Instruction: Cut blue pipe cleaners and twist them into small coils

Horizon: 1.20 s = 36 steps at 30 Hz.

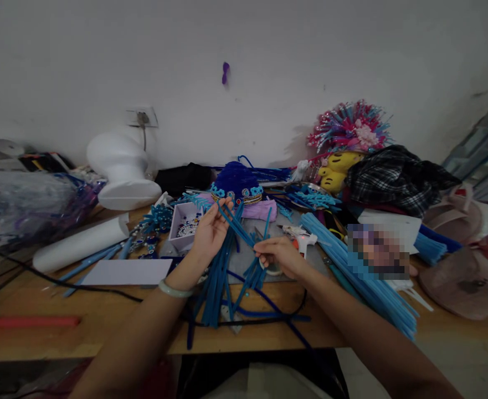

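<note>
My left hand (210, 231) is raised over the middle of the wooden table (102, 316), fingers closed on the upper ends of a bunch of blue pipe cleaners (221, 271). A pale bangle circles that wrist. My right hand (279, 254) pinches the same pipe cleaners lower down, where several strands cross. The loose ends hang down to the table's front edge. Just behind my hands sits a dark blue headpiece (237, 185) with beaded trim on a lilac band.
A big bundle of light blue pipe cleaners (360, 277) lies to the right. A glue gun (299, 235), a small box of beads (185, 221), a white foam head (121, 166), white paper (127, 272), a black cable (81, 288), a plaid cloth (397, 177) and a pink-blue ornament (349, 126) crowd the table.
</note>
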Tool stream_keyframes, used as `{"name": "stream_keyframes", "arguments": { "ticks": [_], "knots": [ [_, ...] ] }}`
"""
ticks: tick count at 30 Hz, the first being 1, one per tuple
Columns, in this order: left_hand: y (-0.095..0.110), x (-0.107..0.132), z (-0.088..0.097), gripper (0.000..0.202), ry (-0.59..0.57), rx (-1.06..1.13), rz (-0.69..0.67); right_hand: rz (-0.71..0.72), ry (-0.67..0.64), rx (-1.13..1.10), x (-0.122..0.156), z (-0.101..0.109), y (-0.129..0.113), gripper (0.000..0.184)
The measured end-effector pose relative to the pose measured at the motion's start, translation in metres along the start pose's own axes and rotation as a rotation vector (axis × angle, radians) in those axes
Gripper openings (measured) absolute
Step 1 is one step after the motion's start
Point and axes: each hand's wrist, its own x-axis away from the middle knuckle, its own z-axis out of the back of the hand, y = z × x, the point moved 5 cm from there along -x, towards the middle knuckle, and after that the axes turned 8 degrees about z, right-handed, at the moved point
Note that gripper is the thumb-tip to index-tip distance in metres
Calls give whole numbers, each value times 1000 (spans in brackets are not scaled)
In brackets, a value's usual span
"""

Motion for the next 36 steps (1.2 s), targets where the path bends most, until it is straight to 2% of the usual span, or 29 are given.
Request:
{"name": "stream_keyframes", "arguments": {
  "ticks": [4,10,13,16,18,20,23,27,29,33,36],
  "knots": [
    [1,-1,2,18,52,-23,5,-5,-45,92,3,-7,5,16],
    [-2,1,-1,4,-21,-140,16,4,-202,387,4,-10,9,26],
    [-2,1,-1,3,-20,-124,46,122,-248,704,4,-2,-4,29],
    [-4,1,0,6,-11,-107,83,240,-100,1162,3,17,-21,25],
    [-7,1,-1,7,-7,-109,111,194,-55,1404,4,26,-22,23],
    [-9,1,-1,8,-4,-115,133,122,-58,1539,5,29,-19,25],
    [-13,0,0,10,4,-133,146,35,-63,1599,7,27,-14,33],
    [-26,4,-3,7,-30,-213,247,-1,-49,1587,8,26,-14,33],
    [-36,11,-8,5,-99,-258,333,31,-12,1579,7,27,-18,32],
    [-61,29,-20,10,-308,-324,548,174,57,1621,6,27,-26,25],
    [-74,33,-17,14,-316,-411,641,262,104,1645,6,26,-31,23]
  ]
}}
